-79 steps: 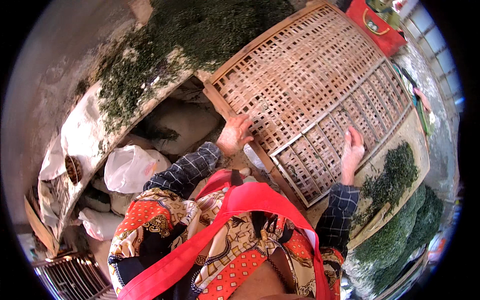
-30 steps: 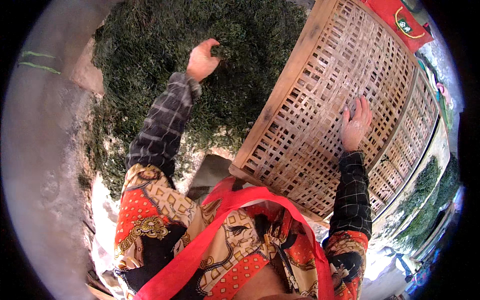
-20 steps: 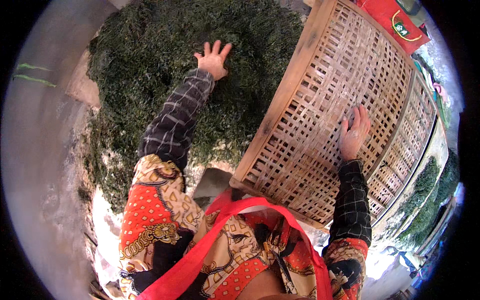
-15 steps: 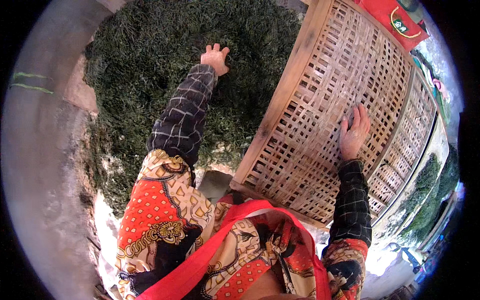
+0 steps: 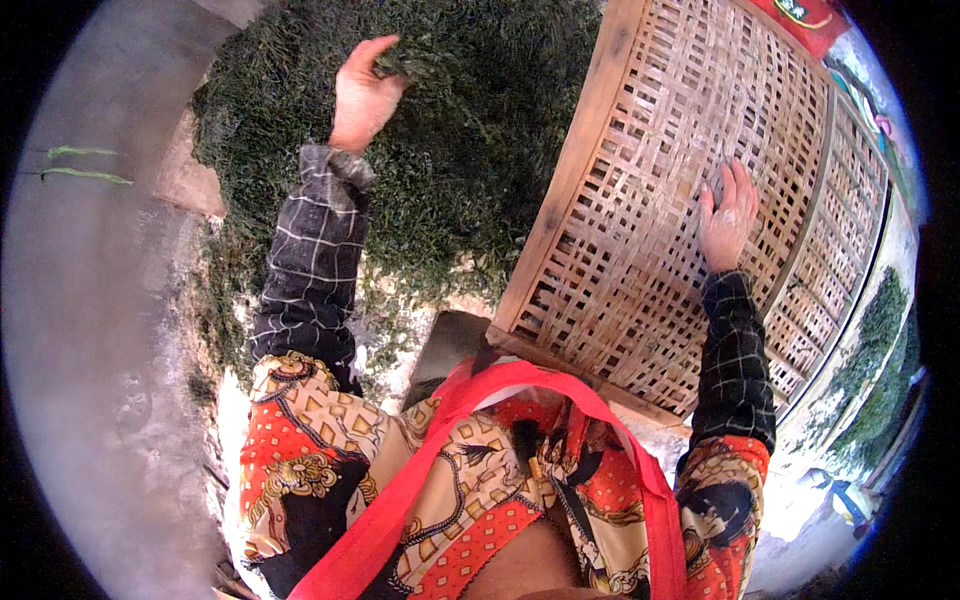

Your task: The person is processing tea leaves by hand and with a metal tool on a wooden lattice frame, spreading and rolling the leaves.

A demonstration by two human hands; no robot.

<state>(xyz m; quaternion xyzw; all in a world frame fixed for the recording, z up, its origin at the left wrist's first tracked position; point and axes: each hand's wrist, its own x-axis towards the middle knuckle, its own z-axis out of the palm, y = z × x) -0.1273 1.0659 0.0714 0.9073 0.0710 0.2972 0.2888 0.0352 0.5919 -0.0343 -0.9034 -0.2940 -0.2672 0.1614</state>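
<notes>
A large pile of dark green, stringy leaves (image 5: 470, 190) lies ahead of me on the left. Over its upper left part is my left hand (image 5: 362, 100), thumb and fingers curled round a loose clump of the leaves (image 5: 425, 62). To the right, a woven bamboo tray (image 5: 640, 240) with a wooden frame leans at a slant. My right hand (image 5: 728, 225) rests on its weave with the fingers stretched out, holding nothing. The palms of both hands are hidden.
A grey floor (image 5: 90, 330) runs along the left, with two thin green strips (image 5: 85, 175) on it. A red bag (image 5: 810, 22) sits past the tray's far right corner. Beyond the tray at the right lies more green leaf matter (image 5: 870, 360).
My left hand has moved left and farther away, from spread on the pile to curled round leaves. The right hand stays on the tray, appearing slightly farther up.
</notes>
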